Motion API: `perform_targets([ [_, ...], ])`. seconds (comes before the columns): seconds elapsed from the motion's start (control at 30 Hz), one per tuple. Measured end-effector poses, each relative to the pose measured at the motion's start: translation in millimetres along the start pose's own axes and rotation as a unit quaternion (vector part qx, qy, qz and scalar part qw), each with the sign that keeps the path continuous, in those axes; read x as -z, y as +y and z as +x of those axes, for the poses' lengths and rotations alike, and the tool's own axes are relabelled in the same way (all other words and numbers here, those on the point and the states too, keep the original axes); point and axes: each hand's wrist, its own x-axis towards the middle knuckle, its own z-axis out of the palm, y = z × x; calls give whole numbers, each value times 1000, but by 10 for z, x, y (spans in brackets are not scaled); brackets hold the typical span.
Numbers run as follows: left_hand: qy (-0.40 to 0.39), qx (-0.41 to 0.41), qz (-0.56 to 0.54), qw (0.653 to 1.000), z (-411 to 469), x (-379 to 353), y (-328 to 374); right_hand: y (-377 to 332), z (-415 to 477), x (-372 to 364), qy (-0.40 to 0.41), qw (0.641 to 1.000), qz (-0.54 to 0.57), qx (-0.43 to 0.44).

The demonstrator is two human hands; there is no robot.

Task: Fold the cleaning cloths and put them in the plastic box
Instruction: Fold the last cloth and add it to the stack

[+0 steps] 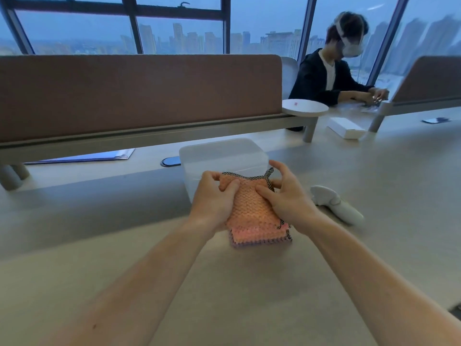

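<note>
your left hand (214, 196) and right hand (287, 196) both pinch the orange cleaning cloth (249, 203) between them, atop the stacked cloths (259, 237); the plastic box (222, 158) sits just beyond your fingers.

white controller (336, 204), blue folder (84, 157)

Pale desk (249, 283), brown partition panel (139, 93), tall windows (179, 23) onto hazy dusk towers.

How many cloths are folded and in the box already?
None that I can see inside the translucent plastic box. Both hands, left hand and right hand, are pressing the orange knitted cloth atop a pink-and-purple stack on the table. Boxing them is still left.
</note>
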Motion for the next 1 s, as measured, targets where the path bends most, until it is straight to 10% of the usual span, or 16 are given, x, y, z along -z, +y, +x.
perform_targets([
  [0.83, -3, -122, 293, 948, 91, -200, -353, 349, 281, 165, 34, 963, -254, 84],
  [1.0, -8, -292, 372, 881, -82, -191, -395, 283, 103, 157, 66, 935, -300, 177],
])
